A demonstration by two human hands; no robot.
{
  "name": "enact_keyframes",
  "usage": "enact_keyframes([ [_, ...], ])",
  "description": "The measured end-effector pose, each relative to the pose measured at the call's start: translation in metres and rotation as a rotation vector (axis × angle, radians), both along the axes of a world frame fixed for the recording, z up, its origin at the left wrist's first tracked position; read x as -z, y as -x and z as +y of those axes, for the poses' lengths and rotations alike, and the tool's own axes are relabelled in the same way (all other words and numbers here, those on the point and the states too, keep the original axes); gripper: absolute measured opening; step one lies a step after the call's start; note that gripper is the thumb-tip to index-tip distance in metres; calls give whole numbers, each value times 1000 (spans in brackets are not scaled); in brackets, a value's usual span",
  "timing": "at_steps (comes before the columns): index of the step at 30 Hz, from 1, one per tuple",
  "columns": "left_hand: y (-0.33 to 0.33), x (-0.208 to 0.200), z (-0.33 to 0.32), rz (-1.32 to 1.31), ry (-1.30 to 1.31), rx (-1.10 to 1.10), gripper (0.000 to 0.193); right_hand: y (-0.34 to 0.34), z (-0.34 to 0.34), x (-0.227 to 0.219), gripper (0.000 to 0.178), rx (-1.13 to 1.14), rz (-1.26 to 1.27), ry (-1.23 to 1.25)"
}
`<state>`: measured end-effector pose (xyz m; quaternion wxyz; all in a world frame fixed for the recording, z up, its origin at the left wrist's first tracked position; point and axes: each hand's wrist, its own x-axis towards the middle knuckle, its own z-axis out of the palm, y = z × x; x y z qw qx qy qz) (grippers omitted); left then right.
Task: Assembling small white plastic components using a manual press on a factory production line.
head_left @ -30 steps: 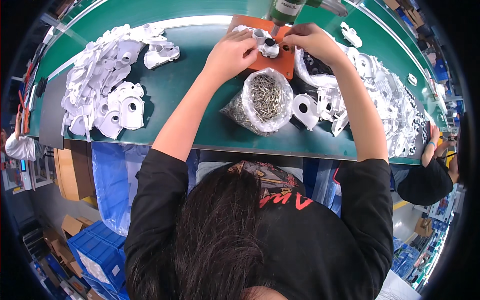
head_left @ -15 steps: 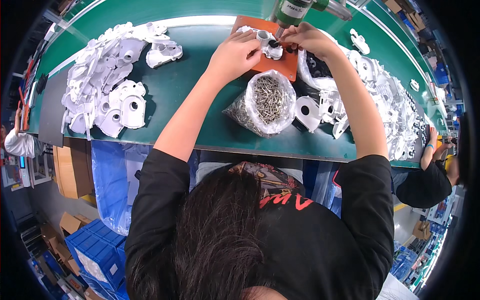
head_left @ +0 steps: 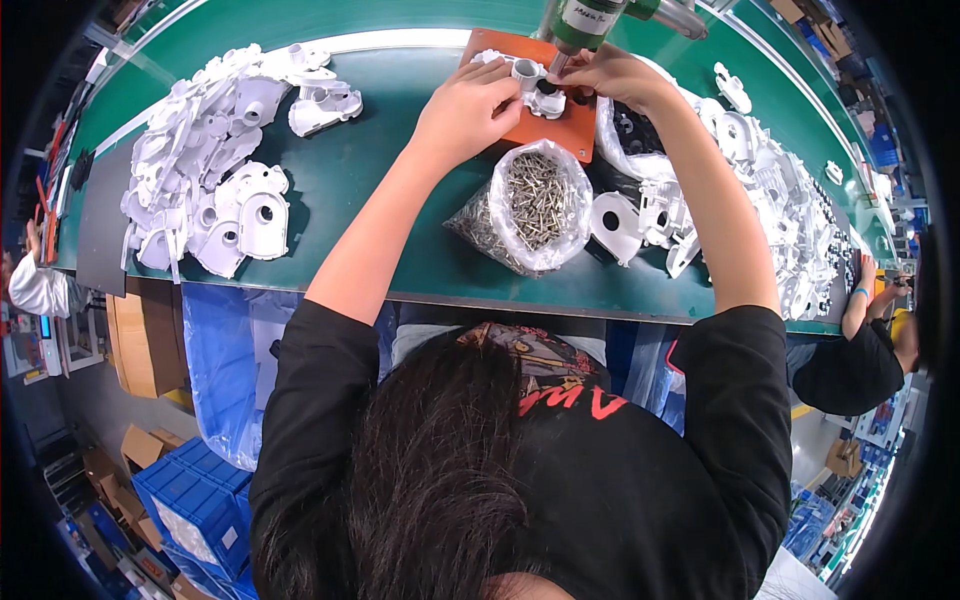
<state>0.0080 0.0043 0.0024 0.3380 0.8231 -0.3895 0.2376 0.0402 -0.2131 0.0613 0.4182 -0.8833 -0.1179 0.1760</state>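
A white plastic housing (head_left: 524, 76) with a round collar and a black piece in it lies on an orange plate (head_left: 571, 132). My left hand (head_left: 470, 108) holds the housing at its left side, fingers closed over it. Directly above the housing hangs a green power driver (head_left: 581, 24), its metal tip pointing down. My right hand (head_left: 622, 80) is pinched beside that tip, over the housing's right part. Whatever sits between those fingertips is too small to make out. Just in front of the plate stands a clear bag of screws (head_left: 540, 195).
White plastic parts (head_left: 215, 130) are heaped on the left, with more (head_left: 765, 190) on the right. A bag of black parts (head_left: 632, 135) lies beside the plate. A loose white part (head_left: 733, 88) rests on the green surface behind. Another person (head_left: 855, 355) works at far right.
My right fingers have shifted slightly left, closer to the driver tip. The loose white part at the back right has moved a little rightward. My left hand stays on the housing.
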Motion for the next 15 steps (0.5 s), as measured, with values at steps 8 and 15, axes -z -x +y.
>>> enact_keyframes([
  [8, -3, 3, -1, -50, 32, -3, 9, -13, -5, 11, 26, -34, 8, 138],
  [15, 2, -1, 4, -25, 33, -15, 10, -29, -37, -1, 24, 97, -33, 40],
])
